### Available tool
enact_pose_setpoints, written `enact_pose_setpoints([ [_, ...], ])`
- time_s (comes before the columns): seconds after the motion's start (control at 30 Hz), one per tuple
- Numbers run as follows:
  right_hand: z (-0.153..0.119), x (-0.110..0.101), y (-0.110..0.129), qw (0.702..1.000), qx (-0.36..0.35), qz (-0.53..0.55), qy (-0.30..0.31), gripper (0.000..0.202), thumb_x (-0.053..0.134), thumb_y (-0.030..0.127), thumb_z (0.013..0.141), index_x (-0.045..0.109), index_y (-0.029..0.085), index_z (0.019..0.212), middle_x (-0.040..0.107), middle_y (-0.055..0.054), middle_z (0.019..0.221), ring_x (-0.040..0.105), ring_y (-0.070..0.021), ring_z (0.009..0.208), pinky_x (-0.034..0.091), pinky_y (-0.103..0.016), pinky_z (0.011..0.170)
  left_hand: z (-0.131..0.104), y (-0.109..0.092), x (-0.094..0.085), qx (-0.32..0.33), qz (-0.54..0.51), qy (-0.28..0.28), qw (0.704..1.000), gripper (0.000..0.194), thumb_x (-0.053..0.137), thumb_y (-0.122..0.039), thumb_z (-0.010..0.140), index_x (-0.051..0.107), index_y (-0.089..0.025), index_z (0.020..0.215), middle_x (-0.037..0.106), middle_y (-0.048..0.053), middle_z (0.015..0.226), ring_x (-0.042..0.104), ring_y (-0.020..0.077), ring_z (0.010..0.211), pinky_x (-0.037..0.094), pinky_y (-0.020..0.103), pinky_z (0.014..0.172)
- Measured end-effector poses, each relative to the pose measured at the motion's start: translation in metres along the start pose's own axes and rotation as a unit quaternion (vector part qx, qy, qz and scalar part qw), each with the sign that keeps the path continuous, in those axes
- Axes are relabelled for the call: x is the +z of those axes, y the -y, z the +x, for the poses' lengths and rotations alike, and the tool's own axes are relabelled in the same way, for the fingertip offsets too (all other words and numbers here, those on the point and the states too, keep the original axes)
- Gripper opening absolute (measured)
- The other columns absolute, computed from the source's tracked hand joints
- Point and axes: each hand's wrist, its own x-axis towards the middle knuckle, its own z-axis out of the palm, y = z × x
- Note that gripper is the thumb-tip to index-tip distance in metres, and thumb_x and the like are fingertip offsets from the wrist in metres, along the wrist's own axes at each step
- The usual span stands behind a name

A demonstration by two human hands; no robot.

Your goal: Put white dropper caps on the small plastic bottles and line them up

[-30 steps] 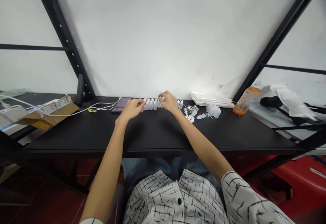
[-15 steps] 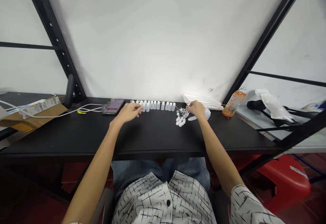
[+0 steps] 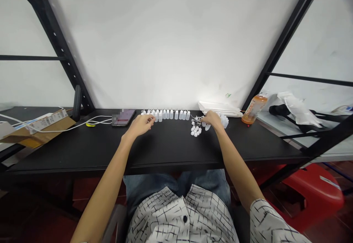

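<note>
Small translucent squeeze bottles with white dropper tops (image 3: 176,115) stand in a row along the wall. My left hand (image 3: 141,124) is at the left end of this row, its fingers curled together against the nearest bottles; what they pinch is too small to make out. Over a heap of loose translucent bottles (image 3: 224,121) on the right, my right hand (image 3: 212,118) reaches down with fingers bent and closed. Its fingertips are partly hidden among the pieces. Just left of it lies a cluster of small white caps and tips (image 3: 196,130).
A black table (image 3: 171,147) carries everything. Behind my right hand lies a stack of white sheets or bags (image 3: 220,108), with an orange drink bottle (image 3: 254,109) farther right. A phone (image 3: 123,118), white cable (image 3: 96,119) and open cardboard box (image 3: 46,127) are left.
My right hand has shifted slightly left, toward the caps, and the loose bottles under it have moved. The left hand stays by the row's left end, its fingers drawn closer together. The view has tilted slightly.
</note>
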Motion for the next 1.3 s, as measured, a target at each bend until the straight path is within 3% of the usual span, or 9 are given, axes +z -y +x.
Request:
enact_pose_setpoints([
  [0.13,0.004,0.000,-0.003,0.981,-0.010,0.170,-0.094,0.027,0.063,0.026,0.074,0.075,0.012,0.094,0.070,-0.011,0.068,0.070,-0.0261,0.076,0.048,-0.030,0.063,0.000,-0.009,0.004,0.018,-0.041,0.000,0.999,0.034,0.044,-0.043,0.091,0.070,-0.020,0.089,0.074,0.003,0.079,0.068,0.0174,0.064,0.048,0.028,0.071],
  [0.3,-0.001,0.005,0.015,0.860,-0.104,0.490,-0.102,0.032,0.065,0.029,0.072,0.069,0.011,0.098,0.067,-0.004,0.068,0.060,-0.0149,0.048,0.038,-0.023,0.039,0.001,-0.044,0.023,0.086,-0.118,0.019,0.989,0.039,0.044,-0.045,0.094,0.071,-0.017,0.098,0.073,0.005,0.082,0.067,0.0162,0.063,0.051,0.029,0.070],
  [0.5,-0.028,0.010,0.047,0.777,-0.227,0.585,0.056,0.034,0.081,0.035,0.061,0.065,0.015,0.084,0.070,-0.004,0.073,0.065,-0.0155,0.052,0.040,-0.020,0.036,-0.003,-0.085,0.043,0.090,0.013,-0.023,0.996,0.038,0.049,-0.034,0.095,0.066,-0.019,0.126,0.073,0.007,0.104,0.068,0.0213,0.086,0.051,0.032,0.075],
  [0.7,-0.055,0.015,0.067,0.740,-0.312,0.561,0.201,0.038,0.088,0.037,0.058,0.069,0.014,0.082,0.073,-0.007,0.078,0.071,-0.0203,0.066,0.048,-0.022,0.045,-0.006,-0.085,0.044,0.084,0.080,-0.056,0.992,0.040,0.052,-0.036,0.096,0.061,-0.020,0.132,0.070,0.009,0.116,0.067,0.0247,0.100,0.049,0.031,0.077],
  [0.8,-0.055,0.013,0.066,0.747,-0.316,0.551,0.198,0.036,0.085,0.041,0.063,0.072,0.013,0.082,0.073,-0.008,0.078,0.071,-0.0207,0.069,0.050,-0.024,0.047,-0.004,-0.080,0.045,0.082,0.085,-0.044,0.992,0.034,0.050,-0.031,0.098,0.064,-0.021,0.127,0.072,0.008,0.111,0.066,0.0250,0.101,0.048,0.032,0.079],
  [0.9,-0.039,0.009,0.054,0.769,-0.277,0.565,0.113,0.034,0.078,0.045,0.070,0.072,0.014,0.083,0.072,-0.009,0.081,0.068,-0.0184,0.066,0.044,-0.023,0.044,-0.002,-0.076,0.044,0.064,0.093,-0.041,0.993,0.032,0.051,-0.029,0.097,0.065,-0.020,0.123,0.073,0.009,0.111,0.066,0.0260,0.101,0.048,0.033,0.080],
  [1.1,0.009,0.012,0.003,0.896,-0.096,0.418,-0.118,0.016,0.070,0.030,0.074,0.072,0.015,0.076,0.069,-0.004,0.070,0.060,-0.0139,0.058,0.044,-0.026,0.055,-0.002,-0.073,0.036,0.053,0.120,0.033,0.991,0.028,0.051,-0.032,0.094,0.069,-0.018,0.111,0.073,0.008,0.095,0.066,0.0268,0.089,0.046,0.034,0.071],
  [1.2,0.016,0.018,-0.011,0.965,-0.086,0.223,-0.111,0.009,0.071,0.023,0.074,0.076,0.018,0.079,0.074,-0.005,0.080,0.067,-0.0201,0.079,0.048,-0.029,0.069,-0.003,-0.074,0.034,0.063,0.115,0.047,0.990,0.028,0.051,-0.032,0.094,0.069,-0.017,0.108,0.072,0.008,0.091,0.065,0.0257,0.085,0.044,0.033,0.069],
  [1.3,0.014,0.024,-0.008,0.984,-0.120,0.109,-0.068,0.014,0.070,0.023,0.077,0.079,0.022,0.088,0.076,-0.004,0.090,0.069,-0.0224,0.091,0.049,-0.029,0.075,-0.003,-0.076,0.034,0.061,0.110,0.058,0.990,0.031,0.050,-0.033,0.094,0.068,-0.016,0.113,0.072,0.008,0.092,0.065,0.0249,0.084,0.044,0.033,0.069],
])
